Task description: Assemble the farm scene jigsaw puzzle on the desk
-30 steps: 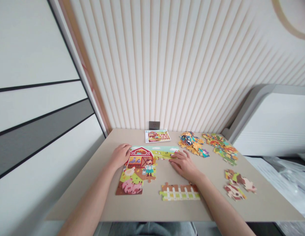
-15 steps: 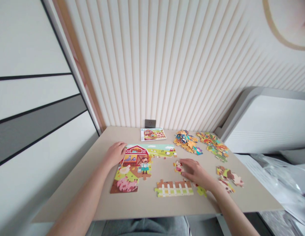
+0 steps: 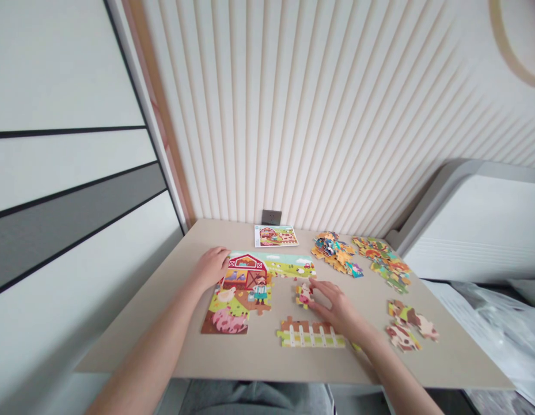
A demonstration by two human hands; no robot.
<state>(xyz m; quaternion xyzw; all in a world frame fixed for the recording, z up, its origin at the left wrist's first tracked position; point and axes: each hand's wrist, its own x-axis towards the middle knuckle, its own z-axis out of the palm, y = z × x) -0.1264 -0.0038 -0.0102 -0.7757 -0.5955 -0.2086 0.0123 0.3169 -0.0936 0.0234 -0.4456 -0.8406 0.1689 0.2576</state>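
A partly joined jigsaw puzzle [image 3: 235,297] with a red barn, a farmer and a pig lies on the table. My left hand [image 3: 214,266] rests at its upper left edge, fingers laid against the border and not gripping. Between the thumb and fingers of my right hand [image 3: 334,302] is a puzzle piece [image 3: 303,295] with a cow's face, low over the table inside the puzzle's corner. Below it lies a joined strip of fence pieces [image 3: 310,334]. A green piece [image 3: 356,347] is mostly hidden under my right wrist.
Loose cow pieces [image 3: 403,337] lie to the right on the table [image 3: 267,366]. Farther back are a heap of pieces [image 3: 334,251], a spread of colourful pieces [image 3: 383,259] and a picture card [image 3: 276,236] near the ribbed wall. A socket [image 3: 271,217] is behind the card.
My right hand has moved left with the cow-face piece, bringing it closer to the farmer part. My left hand stays at the puzzle's edge. The whole view has shifted slightly.
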